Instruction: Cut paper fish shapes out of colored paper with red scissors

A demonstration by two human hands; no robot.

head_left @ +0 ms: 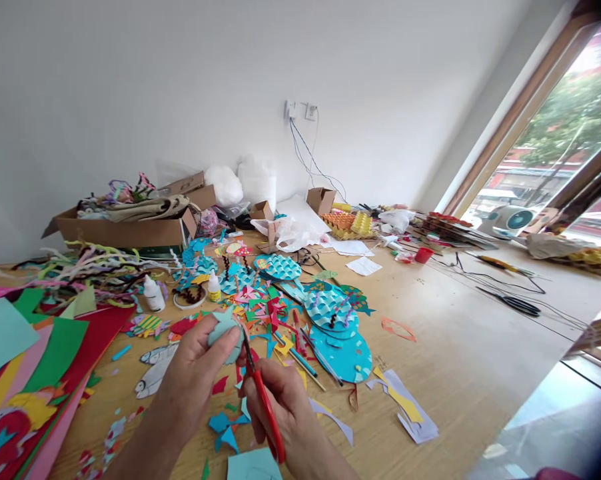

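Between the thumb and fingers of my left hand (pixel 200 363) is a light blue-green paper cutout (pixel 225 332) with a pointed tip. My right hand (pixel 283 400) grips red-handled scissors (pixel 268 413), whose dark blades reach up to the right edge of the cutout. How far apart the blades are I cannot make out. Under my hands lie blue paper scraps (pixel 225 430) and a light blue sheet (pixel 254 465). Two fish drawings (pixel 153 375) on white paper lie left of my left hand, partly behind the wrist.
Coloured paper sheets (pixel 55 350) are stacked at left. White glue bottles (pixel 153 293) stand behind my hands, near blue egg-carton crafts (pixel 325 307). Pencils and paper scraps lie in the middle. A cardboard box (pixel 125 230) is against the wall; black scissors (pixel 518 304) and cables lie at right.
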